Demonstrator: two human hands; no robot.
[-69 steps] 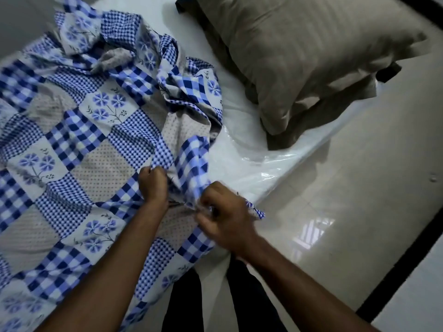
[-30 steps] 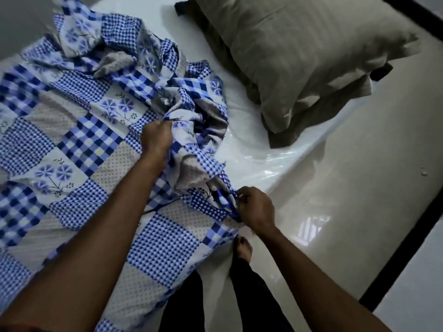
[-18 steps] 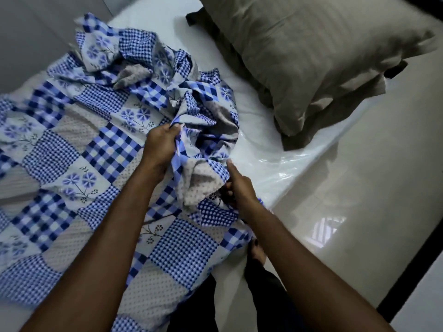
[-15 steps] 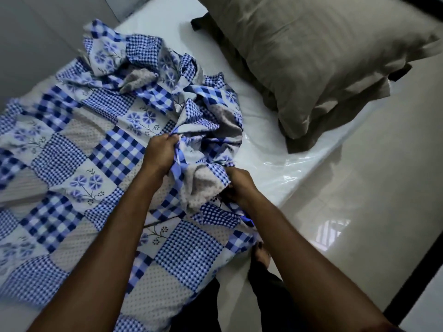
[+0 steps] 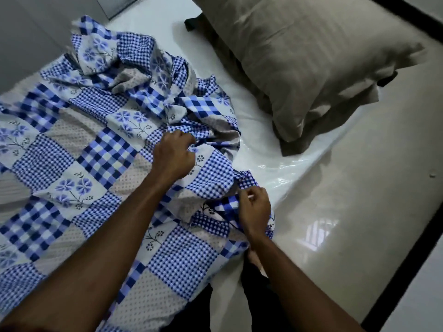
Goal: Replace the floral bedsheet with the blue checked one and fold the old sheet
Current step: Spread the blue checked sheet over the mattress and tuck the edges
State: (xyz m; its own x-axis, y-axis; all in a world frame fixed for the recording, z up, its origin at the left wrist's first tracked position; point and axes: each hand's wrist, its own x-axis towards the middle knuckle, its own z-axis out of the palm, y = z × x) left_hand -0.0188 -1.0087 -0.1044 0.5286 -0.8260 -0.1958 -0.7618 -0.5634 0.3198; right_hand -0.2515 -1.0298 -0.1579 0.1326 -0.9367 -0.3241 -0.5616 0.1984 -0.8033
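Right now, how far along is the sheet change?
Done: the blue checked sheet lies flat over the left part of the mattress. In hand: left hand and right hand both grip its bunched edge. Remaining: the mattress by the pillows is bare, with the sheet heaped there. The floral sheet is out of view, so its folding cannot be judged.

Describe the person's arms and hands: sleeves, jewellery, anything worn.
Both forearms are bare as far as the frame shows. A dark reddish strip at the picture's lower-left corner may be a sleeve edge, but it is too blurred to tell. The left hand and right hand wear no gloves; no ring, watch or bracelet shows.
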